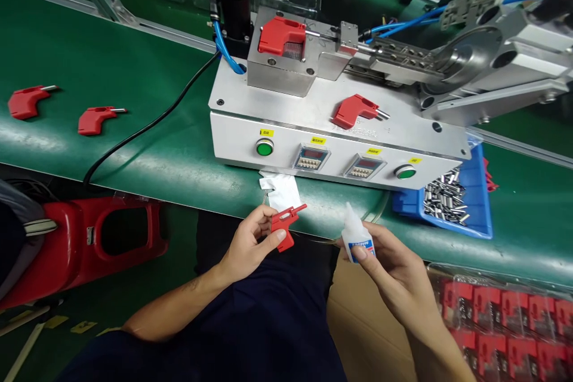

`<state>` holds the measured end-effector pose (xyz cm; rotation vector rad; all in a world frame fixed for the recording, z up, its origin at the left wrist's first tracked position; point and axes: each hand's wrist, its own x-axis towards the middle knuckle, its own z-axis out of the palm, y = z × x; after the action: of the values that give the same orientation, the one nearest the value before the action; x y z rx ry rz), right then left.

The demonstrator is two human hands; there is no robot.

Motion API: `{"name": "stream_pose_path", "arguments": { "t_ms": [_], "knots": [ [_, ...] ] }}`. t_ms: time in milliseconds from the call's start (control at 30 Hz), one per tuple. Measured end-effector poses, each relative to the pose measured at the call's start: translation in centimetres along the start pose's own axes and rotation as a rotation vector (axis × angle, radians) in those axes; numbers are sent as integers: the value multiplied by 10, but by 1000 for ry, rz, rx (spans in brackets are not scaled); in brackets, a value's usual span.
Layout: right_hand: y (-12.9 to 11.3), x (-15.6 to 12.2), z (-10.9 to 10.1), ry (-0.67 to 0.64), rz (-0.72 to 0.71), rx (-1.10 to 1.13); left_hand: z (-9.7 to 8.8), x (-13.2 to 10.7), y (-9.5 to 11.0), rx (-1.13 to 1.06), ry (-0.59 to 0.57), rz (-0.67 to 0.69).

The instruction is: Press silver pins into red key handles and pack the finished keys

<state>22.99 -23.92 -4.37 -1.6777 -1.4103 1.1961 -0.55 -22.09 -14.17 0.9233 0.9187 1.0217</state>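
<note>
In my left hand (250,245) is a red pistol-shaped plastic part (283,228), pinched between thumb and fingers, its thin red tip pointing right. My right hand (394,262) grips a small white glue bottle (357,234) with a blue label, nozzle up and leaning slightly left. The two hands are apart, in front of the bench edge. Behind them stands a white-fronted machine (282,158). A similar red part with a metal pin (356,112) lies on its top plate, and another red part (280,36) sits in its metal fixture, against a rod.
Two red parts with pins (29,101) lie on the green bench at left, near a black cable (152,122). A blue bin (481,215) of metal pins stands right of the machine. Trays of red parts (505,310) are at lower right. A white paper (284,191) lies ahead.
</note>
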Motion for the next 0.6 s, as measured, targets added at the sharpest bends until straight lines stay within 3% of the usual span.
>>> {"name": "stream_pose_path", "arguments": {
  "t_ms": [133,267,433,600],
  "knots": [
    [16,-9,30,286,-36,218,1,0,0,-12,-11,14],
    [30,-7,53,503,-116,245,1,0,5,8,-14,19],
    [35,-9,53,488,-117,91,0,-1,8,40,-14,16],
    [18,-7,50,451,-125,-63,3,-3,4,39,-27,13]
  ]
}}
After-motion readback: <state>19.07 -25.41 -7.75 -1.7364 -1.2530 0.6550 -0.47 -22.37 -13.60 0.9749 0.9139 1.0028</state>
